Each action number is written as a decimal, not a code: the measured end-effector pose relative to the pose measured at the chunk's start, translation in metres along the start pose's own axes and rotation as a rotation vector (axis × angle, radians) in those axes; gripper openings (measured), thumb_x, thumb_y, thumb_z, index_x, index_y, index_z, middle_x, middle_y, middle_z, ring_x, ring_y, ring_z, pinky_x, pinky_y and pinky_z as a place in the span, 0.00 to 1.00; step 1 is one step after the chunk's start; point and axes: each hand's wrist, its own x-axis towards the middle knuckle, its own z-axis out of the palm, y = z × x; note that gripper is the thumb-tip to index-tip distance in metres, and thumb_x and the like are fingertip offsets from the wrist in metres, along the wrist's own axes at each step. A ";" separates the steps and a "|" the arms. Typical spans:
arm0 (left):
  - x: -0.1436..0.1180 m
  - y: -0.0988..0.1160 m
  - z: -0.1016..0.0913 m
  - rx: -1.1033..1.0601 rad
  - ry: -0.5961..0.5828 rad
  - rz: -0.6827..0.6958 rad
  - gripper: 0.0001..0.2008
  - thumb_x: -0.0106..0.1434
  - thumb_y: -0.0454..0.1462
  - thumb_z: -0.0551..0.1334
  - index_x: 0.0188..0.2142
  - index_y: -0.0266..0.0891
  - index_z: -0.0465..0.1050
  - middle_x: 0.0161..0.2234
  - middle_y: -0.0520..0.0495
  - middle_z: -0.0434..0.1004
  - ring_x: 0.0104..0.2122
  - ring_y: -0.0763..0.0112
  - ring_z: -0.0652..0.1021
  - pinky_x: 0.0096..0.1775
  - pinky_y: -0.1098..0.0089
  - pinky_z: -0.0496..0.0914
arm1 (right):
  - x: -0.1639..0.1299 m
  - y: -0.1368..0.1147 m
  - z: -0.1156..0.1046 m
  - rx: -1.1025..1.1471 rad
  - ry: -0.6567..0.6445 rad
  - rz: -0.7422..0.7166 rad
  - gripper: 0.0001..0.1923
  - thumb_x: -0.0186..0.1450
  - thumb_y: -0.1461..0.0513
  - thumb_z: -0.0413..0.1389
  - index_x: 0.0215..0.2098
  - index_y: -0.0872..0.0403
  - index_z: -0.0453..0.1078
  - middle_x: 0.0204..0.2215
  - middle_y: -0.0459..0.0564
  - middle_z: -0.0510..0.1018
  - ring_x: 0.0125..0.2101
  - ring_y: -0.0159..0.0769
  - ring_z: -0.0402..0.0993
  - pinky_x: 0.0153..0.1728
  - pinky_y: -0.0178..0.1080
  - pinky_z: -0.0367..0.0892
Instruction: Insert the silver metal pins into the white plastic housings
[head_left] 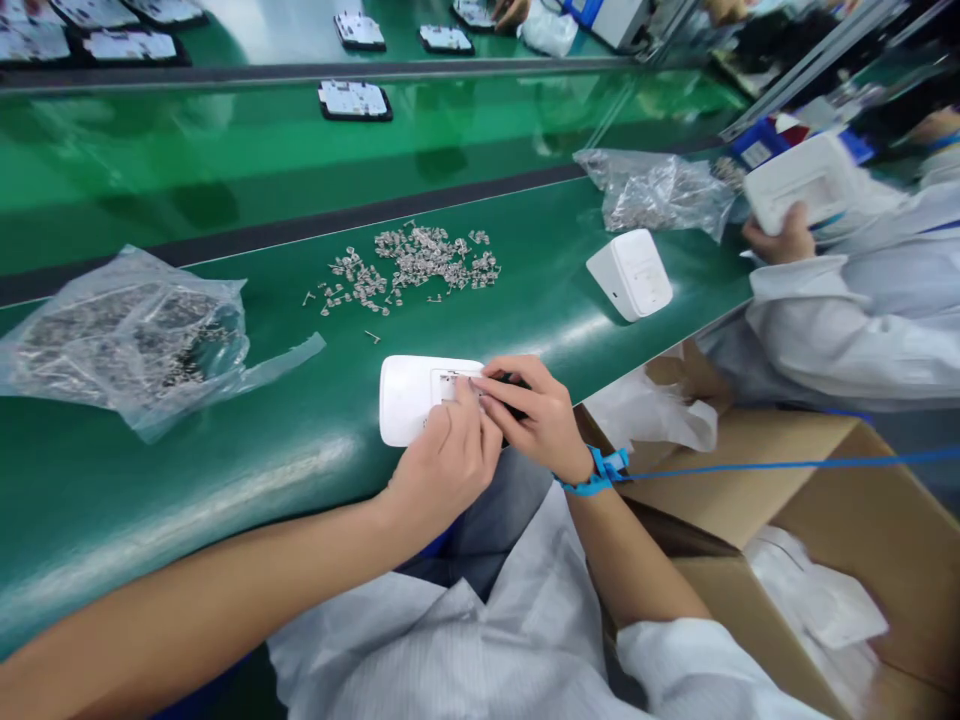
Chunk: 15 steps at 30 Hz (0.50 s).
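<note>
A white plastic housing lies at the near edge of the green work surface, its recessed compartment facing up. Small metal parts show inside that recess. My left hand reaches in from below, its fingertips pinched together at the recess. From the right, my right hand meets it with fingers drawn together over the housing's right end. Whatever is between the fingertips is too small and covered to make out. Beyond the housing is a loose pile of small metal contact pieces, with one stray piece nearer me.
Clear bags of metal parts lie left and right. Another white housing stands right. A co-worker's hand holds a white housing. Boards lie beyond. A blue wrist cord crosses an open carton.
</note>
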 end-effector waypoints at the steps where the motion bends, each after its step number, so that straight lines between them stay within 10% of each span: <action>1: 0.001 0.000 0.000 0.006 -0.006 0.007 0.19 0.73 0.41 0.60 0.52 0.23 0.75 0.56 0.20 0.76 0.43 0.54 0.82 0.44 0.60 0.68 | -0.002 0.001 0.001 -0.004 0.004 -0.014 0.14 0.71 0.66 0.57 0.51 0.49 0.79 0.47 0.56 0.79 0.48 0.42 0.76 0.46 0.49 0.75; 15: 0.004 -0.004 -0.003 -0.011 -0.026 0.049 0.22 0.69 0.43 0.65 0.52 0.23 0.77 0.55 0.24 0.79 0.42 0.55 0.81 0.44 0.60 0.70 | -0.004 0.009 0.000 -0.020 -0.045 -0.076 0.19 0.69 0.68 0.58 0.57 0.51 0.72 0.49 0.57 0.77 0.49 0.44 0.74 0.48 0.51 0.73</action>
